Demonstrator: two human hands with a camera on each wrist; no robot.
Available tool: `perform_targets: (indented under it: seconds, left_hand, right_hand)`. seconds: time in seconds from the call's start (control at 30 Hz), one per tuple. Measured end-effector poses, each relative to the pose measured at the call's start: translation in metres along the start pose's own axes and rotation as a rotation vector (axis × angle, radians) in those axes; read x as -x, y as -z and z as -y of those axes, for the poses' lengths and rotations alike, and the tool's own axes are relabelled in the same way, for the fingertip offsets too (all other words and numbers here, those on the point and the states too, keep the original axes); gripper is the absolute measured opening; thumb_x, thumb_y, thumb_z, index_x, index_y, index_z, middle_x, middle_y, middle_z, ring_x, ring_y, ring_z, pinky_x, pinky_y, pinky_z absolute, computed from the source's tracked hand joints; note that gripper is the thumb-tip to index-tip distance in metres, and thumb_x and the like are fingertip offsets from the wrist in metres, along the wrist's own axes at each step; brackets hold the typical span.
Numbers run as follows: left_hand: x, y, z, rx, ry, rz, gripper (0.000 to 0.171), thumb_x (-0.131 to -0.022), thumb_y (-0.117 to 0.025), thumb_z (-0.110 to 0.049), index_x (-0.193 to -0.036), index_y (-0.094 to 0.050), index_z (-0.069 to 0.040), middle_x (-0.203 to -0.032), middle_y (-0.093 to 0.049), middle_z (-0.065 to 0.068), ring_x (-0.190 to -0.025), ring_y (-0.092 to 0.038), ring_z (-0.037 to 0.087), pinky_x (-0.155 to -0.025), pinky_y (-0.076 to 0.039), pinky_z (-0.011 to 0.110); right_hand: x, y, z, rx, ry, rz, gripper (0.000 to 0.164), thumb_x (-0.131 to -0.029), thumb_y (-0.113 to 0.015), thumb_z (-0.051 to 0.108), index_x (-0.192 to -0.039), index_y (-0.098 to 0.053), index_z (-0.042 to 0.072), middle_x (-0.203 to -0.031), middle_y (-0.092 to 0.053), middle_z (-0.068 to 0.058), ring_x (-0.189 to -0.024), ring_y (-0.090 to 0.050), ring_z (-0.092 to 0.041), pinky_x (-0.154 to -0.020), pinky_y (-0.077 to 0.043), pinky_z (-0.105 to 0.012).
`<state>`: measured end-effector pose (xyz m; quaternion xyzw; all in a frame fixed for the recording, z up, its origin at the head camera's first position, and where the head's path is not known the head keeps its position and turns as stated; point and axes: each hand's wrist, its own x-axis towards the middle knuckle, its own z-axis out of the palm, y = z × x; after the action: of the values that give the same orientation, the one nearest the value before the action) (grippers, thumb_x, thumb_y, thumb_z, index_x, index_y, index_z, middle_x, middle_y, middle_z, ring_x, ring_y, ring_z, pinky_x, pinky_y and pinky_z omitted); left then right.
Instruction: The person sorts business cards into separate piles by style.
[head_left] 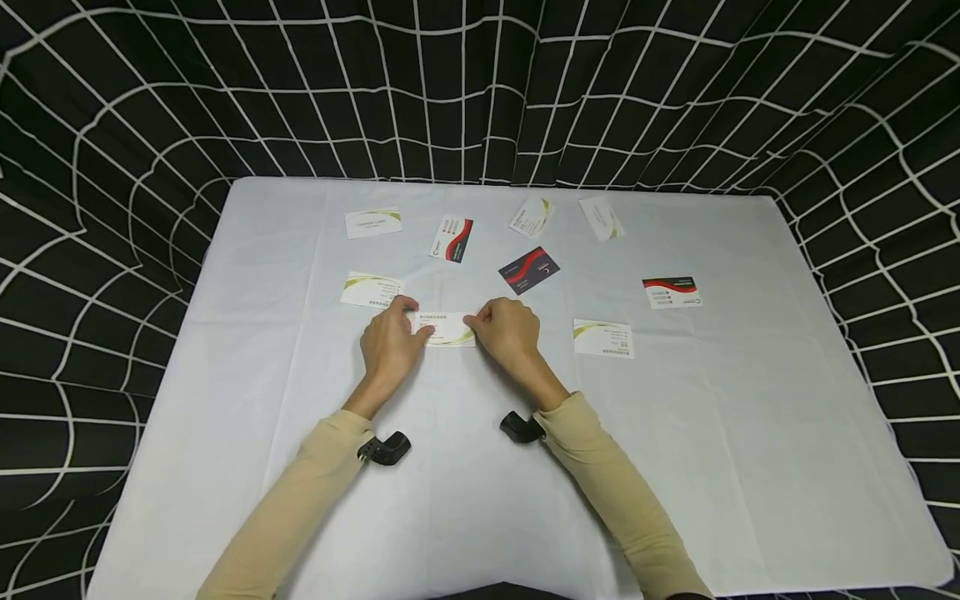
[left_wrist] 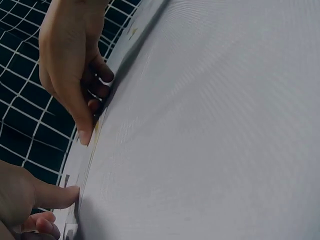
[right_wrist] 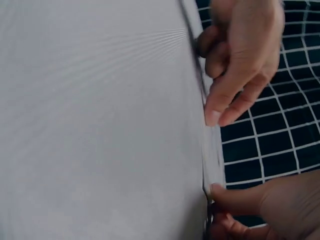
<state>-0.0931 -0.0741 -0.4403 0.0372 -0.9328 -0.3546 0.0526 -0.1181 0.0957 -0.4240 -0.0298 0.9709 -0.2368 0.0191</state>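
Note:
A white business card with a green-gold curve lies at the table's middle between both hands. My left hand pinches its left end, thumb on the near side and index finger reaching forward. At the right end, my right hand grips the card between thumb and curled fingers. Both hands, left and right, appear in the left wrist view, where the card is almost edge-on. Just beyond the left fingertips lies another white-and-green card, partly covered by them.
Several more cards lie around: a dark red-striped card, a red-black-white card, another red-black card, a white-green card to the right, and white ones along the back. A black, white-gridded curtain surrounds the white table.

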Motion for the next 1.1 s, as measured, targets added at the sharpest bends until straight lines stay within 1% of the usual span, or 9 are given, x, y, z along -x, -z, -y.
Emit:
perform_targets:
  seconds: [0.1, 0.23, 0.37, 0.47, 0.67, 0.77, 0.87, 0.97, 1.1]
  left_hand:
    - [0.001, -0.002, -0.002, -0.016, -0.014, 0.009, 0.034, -0.076, -0.073, -0.021, -0.104, -0.057, -0.009, -0.061, -0.054, 0.003, -0.050, -0.047, 0.017, -0.047, -0.036, 0.030]
    - [0.000, -0.004, -0.007, -0.011, -0.034, 0.026, 0.028, -0.078, -0.069, -0.018, -0.102, -0.058, -0.008, -0.058, -0.053, 0.001, -0.046, -0.045, 0.015, -0.044, -0.035, 0.028]
    - [-0.002, -0.007, -0.015, 0.021, -0.050, 0.026, 0.031, -0.079, -0.069, -0.020, -0.105, -0.059, -0.009, -0.055, -0.053, -0.001, -0.045, -0.046, 0.013, -0.045, -0.035, 0.028]
    - [-0.002, -0.010, -0.027, 0.060, -0.079, 0.044, 0.033, -0.079, -0.070, -0.024, -0.108, -0.059, -0.010, -0.055, -0.054, -0.002, -0.047, -0.048, 0.013, -0.047, -0.037, 0.030]
    - [0.002, -0.021, -0.055, 0.130, -0.167, 0.124, 0.031, -0.080, -0.068, -0.024, -0.108, -0.061, -0.012, -0.063, -0.059, -0.005, -0.053, -0.050, 0.012, -0.053, -0.040, 0.030]
    - [0.005, -0.030, -0.068, 0.155, -0.230, 0.166, 0.029, -0.081, -0.067, -0.023, -0.108, -0.061, -0.012, -0.068, -0.061, -0.006, -0.053, -0.048, 0.011, -0.051, -0.038, 0.028]
    - [0.008, -0.040, -0.080, 0.156, -0.273, 0.200, 0.030, -0.081, -0.067, -0.023, -0.108, -0.062, -0.011, -0.073, -0.062, -0.005, -0.055, -0.048, 0.011, -0.052, -0.036, 0.027]
    - [0.011, -0.050, -0.091, 0.149, -0.303, 0.230, 0.032, -0.081, -0.067, -0.024, -0.110, -0.061, -0.011, -0.082, -0.063, -0.002, -0.069, -0.050, 0.013, -0.060, -0.039, 0.028]
    - [0.014, -0.067, -0.104, 0.139, -0.358, 0.281, 0.041, -0.081, -0.067, -0.026, -0.117, -0.057, -0.011, -0.103, -0.061, 0.004, -0.094, -0.049, 0.018, -0.078, -0.041, 0.031]
  right_hand:
    - [0.000, 0.001, -0.001, 0.048, 0.001, -0.039, 0.024, -0.077, -0.069, 0.037, -0.062, -0.067, 0.018, -0.057, -0.060, 0.005, -0.054, -0.056, -0.015, -0.048, -0.040, -0.032]
    - [-0.001, 0.002, -0.002, 0.060, 0.014, -0.042, 0.024, -0.077, -0.069, 0.037, -0.063, -0.067, 0.018, -0.059, -0.061, 0.005, -0.055, -0.056, -0.015, -0.049, -0.041, -0.033]
    - [-0.001, 0.011, -0.010, 0.005, 0.036, 0.015, 0.025, -0.079, -0.066, 0.039, -0.067, -0.067, 0.017, -0.058, -0.058, 0.004, -0.054, -0.052, -0.013, -0.048, -0.037, -0.029]
    - [0.001, 0.027, -0.021, -0.037, 0.046, 0.073, 0.024, -0.080, -0.066, 0.038, -0.072, -0.066, 0.015, -0.060, -0.057, 0.004, -0.055, -0.049, -0.012, -0.050, -0.036, -0.027]
    - [0.009, 0.070, -0.062, -0.048, 0.057, 0.154, 0.017, -0.077, -0.071, 0.025, -0.087, -0.068, 0.012, -0.075, -0.064, 0.001, -0.068, -0.056, -0.015, -0.062, -0.041, -0.031]
    - [0.014, 0.090, -0.090, -0.051, 0.051, 0.183, 0.028, -0.075, -0.072, 0.018, -0.100, -0.066, 0.008, -0.091, -0.066, -0.006, -0.084, -0.059, -0.020, -0.074, -0.043, -0.037]
    - [0.021, 0.106, -0.117, -0.011, 0.043, 0.203, 0.042, -0.072, -0.074, 0.012, -0.111, -0.061, 0.004, -0.109, -0.059, -0.013, -0.102, -0.052, -0.027, -0.086, -0.039, -0.043]
    - [0.027, 0.116, -0.138, 0.035, 0.037, 0.224, 0.054, -0.067, -0.076, 0.008, -0.117, -0.056, 0.003, -0.119, -0.049, -0.016, -0.112, -0.042, -0.032, -0.090, -0.034, -0.047]
    - [0.031, 0.119, -0.155, 0.053, 0.044, 0.271, 0.060, -0.065, -0.078, 0.008, -0.120, -0.054, 0.004, -0.117, -0.048, -0.017, -0.110, -0.040, -0.032, -0.090, -0.033, -0.047]
